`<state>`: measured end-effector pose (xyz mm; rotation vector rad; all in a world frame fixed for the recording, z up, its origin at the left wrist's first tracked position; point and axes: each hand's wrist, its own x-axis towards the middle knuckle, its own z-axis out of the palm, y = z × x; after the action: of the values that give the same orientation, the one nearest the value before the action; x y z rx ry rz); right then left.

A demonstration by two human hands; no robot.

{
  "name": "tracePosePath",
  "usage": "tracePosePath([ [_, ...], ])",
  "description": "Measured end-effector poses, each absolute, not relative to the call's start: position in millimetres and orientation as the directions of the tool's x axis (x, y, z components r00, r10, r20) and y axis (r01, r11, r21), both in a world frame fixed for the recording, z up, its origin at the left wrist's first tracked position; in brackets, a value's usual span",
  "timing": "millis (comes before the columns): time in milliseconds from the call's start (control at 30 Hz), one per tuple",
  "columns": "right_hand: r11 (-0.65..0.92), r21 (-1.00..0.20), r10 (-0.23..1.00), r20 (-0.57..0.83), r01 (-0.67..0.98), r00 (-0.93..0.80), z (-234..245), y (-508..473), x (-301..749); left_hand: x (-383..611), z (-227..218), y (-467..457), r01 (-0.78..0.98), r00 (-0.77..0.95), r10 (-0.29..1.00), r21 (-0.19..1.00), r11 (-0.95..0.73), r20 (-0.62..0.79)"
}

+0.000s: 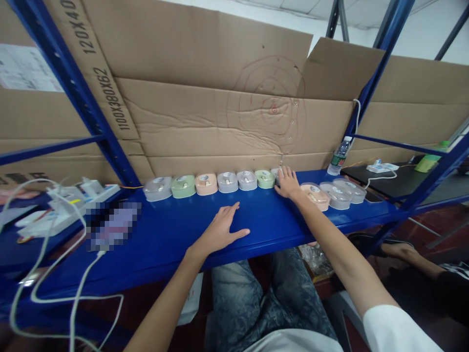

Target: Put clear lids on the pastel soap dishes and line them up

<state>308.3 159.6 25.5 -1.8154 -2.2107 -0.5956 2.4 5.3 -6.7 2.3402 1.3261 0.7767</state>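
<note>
Head view: your left hand point(219, 229) is open above or on the blue tabletop point(164, 227), fingers extended together, thumb spread well away, with nothing in its hold; whether it touches the surface cannot be told. Your right hand point(288, 183) reaches farther out, palm down with fingers extended, over the right end of the back row, where it partly covers a pale box point(275, 173). Contact appears likely, but you cannot be credited with a firm grip, as the fingertips' hold is not visible. Left of that box, the row runs, from its far end: large grey box point(157, 189), large green box point(183, 186), peach box point(206, 184), two small grey boxes point(227, 182) and small green box point(264, 179), all near the cardboard point(183, 122). To the right of your right hand, nearer the front edge, stand a second peach box point(318, 197) and two clear-lidded grey boxes point(335, 196), the last set slightly farther back. A bottle point(339, 157) stands upright behind these. On your left lie a pixelated device point(113, 227), with a white cable point(86, 271) at its near end, and power strips point(54, 222).
</note>
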Motion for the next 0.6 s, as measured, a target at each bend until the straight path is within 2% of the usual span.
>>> tracePosePath([
  [200,0.065,0.166,0.870,0.473,0.984,-0.138,15.0,132.4,305.5,4.2,-3.5,3.1,0.675,0.422,0.855,0.524,-0.519,0.303],
  [300,0.091,0.156,0.841,0.517,0.984,-0.160,12.0,102.2,301.2,4.5,-2.6,3.0,0.679,0.422,0.854,0.517,-0.521,0.306],
  [433,0.229,0.059,0.765,0.607,0.972,-0.217,9.8,61.2,290.9,4.4,-3.2,3.9,0.681,0.416,0.858,0.522,-0.513,0.301],
  [533,0.347,0.039,0.746,0.595,0.937,-0.301,11.0,32.3,284.0,4.9,-3.9,4.3,0.691,0.409,0.864,0.519,-0.504,0.294],
  [600,0.483,0.029,0.711,0.571,0.875,-0.411,12.6,15.3,280.6,5.5,-3.9,4.0,0.692,0.392,0.866,0.520,-0.500,0.310],
])
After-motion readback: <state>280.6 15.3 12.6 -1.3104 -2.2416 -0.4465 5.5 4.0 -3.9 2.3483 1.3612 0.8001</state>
